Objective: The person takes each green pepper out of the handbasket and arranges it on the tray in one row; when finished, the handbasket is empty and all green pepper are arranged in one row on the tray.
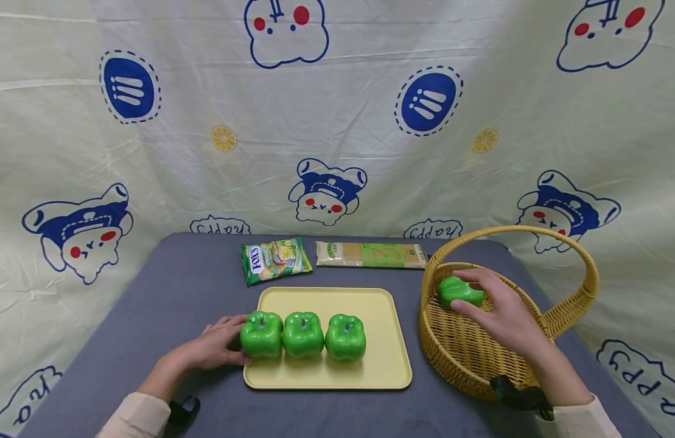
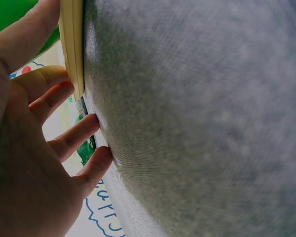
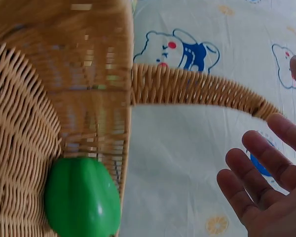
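Three green bell peppers (image 1: pixel 302 334) stand in a row on a pale yellow tray (image 1: pixel 383 371). At the tray's left edge rests my left hand (image 1: pixel 219 342), fingers spread and relaxed beside the leftmost pepper (image 1: pixel 261 334). Its fingertips meet the tray rim (image 2: pixel 75 49) and the cloth in the left wrist view. A fourth bell pepper (image 1: pixel 459 292) lies on its side in a wicker basket (image 1: pixel 452 353). Over that basket is my right hand (image 1: pixel 504 310), close to this pepper. The right wrist view shows its fingers loosely extended, apart from the pepper (image 3: pixel 83 197).
Behind the tray lie a green Fox's candy bag (image 1: pixel 277 260) and a long noodle-like packet (image 1: pixel 371 255). The basket's tall handle (image 1: pixel 584 274) arches over its right side. A grey cloth (image 1: pixel 206 286) covers the table, with a printed curtain (image 1: pixel 370 182) behind.
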Demonstrator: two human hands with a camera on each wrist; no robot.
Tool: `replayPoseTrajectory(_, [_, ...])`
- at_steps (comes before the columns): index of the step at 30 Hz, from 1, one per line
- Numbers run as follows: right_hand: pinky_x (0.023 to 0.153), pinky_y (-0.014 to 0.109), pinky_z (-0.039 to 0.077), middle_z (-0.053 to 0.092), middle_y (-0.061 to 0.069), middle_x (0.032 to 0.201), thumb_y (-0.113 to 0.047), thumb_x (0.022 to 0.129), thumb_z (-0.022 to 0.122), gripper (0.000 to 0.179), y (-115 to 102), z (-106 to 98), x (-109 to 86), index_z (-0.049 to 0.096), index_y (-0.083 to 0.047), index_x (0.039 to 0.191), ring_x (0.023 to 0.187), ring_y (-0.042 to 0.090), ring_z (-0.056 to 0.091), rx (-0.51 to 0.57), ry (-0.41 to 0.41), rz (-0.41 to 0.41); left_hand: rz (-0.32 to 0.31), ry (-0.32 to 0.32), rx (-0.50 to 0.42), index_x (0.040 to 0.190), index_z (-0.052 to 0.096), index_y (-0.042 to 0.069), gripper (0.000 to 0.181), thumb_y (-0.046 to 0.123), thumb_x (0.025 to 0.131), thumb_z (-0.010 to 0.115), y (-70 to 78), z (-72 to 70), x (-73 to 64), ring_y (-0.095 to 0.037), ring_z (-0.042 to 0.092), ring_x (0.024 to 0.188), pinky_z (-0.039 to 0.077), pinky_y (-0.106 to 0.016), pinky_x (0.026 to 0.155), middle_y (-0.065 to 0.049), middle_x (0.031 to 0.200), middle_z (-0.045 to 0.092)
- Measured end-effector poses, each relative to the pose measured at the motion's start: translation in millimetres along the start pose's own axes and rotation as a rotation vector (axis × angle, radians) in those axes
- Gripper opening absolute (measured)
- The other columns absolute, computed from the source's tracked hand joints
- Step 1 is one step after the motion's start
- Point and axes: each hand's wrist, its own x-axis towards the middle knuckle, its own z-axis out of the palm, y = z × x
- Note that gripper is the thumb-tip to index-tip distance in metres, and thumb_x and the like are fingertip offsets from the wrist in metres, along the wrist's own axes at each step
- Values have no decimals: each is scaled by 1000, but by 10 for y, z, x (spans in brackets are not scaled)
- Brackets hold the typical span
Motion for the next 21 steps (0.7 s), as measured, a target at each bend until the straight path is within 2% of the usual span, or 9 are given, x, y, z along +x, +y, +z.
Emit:
replayPoseTrajectory(5, [85, 4, 29, 57, 5, 120, -18, 85, 70, 46, 105, -71, 14, 55, -13, 128, 104, -16, 39, 10, 25, 56, -10, -10, -10, 137, 48, 5, 78, 41, 75, 77, 7, -4, 3, -40, 35, 130, 26, -65, 95, -14, 144, 43])
replayPoseTrajectory(9, [85, 4, 30, 57, 9, 121, -22, 87, 68, 46, 172, -120, 55, 53, -9, 129, 104, -17, 37, -8, 25, 101, -12, -9, -7, 137, 48, 5, 78, 41, 75, 77, -1, 0, 5, -39, 35, 130, 27, -65, 95, -14, 144, 42])
replayPoseTrajectory(12, [84, 7, 33, 56, 11, 123, -27, 89, 66, 48, 223, -136, 92, 52, -8, 131, 107, -3, 45, -25, 10, 140, -9, -7, -1, 137, 48, 6, 78, 42, 75, 76, -3, 2, 3, -39, 35, 130, 27, -65, 95, -14, 144, 43])
replayPoseTrajectory(14, [88, 17, 39, 54, 12, 125, -31, 90, 64, 51, 257, -137, 111, 50, -7, 132, 112, 12, 50, -29, -6, 172, -6, -5, -2, 137, 48, 5, 78, 42, 74, 77, 0, 2, 1, -39, 36, 130, 27, -65, 94, -14, 144, 43])
replayPoseTrajectory(17, [91, 41, 43, 51, 16, 128, -35, 91, 61, 54, 312, -135, 131, 47, -5, 134, 114, 36, 51, -13, -32, 208, -3, -4, -2, 137, 48, 5, 77, 41, 74, 77, 4, 0, -1, -39, 36, 129, 28, -64, 94, -14, 143, 43])
replayPoseTrajectory(19, [89, 54, 41, 49, 18, 131, -37, 92, 59, 56, 349, -133, 140, 45, -5, 136, 116, 41, 49, 3, -47, 242, -2, -3, -2, 136, 48, 5, 77, 41, 74, 77, 5, -1, -2, -40, 36, 129, 27, -65, 94, -14, 143, 43])
replayPoseTrajectory(21, [89, 59, 39, 47, 20, 133, -40, 92, 58, 59, 395, -131, 148, 44, -5, 137, 117, 43, 47, 11, -59, 271, 0, -3, -1, 137, 48, 4, 77, 41, 75, 77, 5, -1, -1, -40, 36, 129, 27, -65, 94, -15, 143, 43])
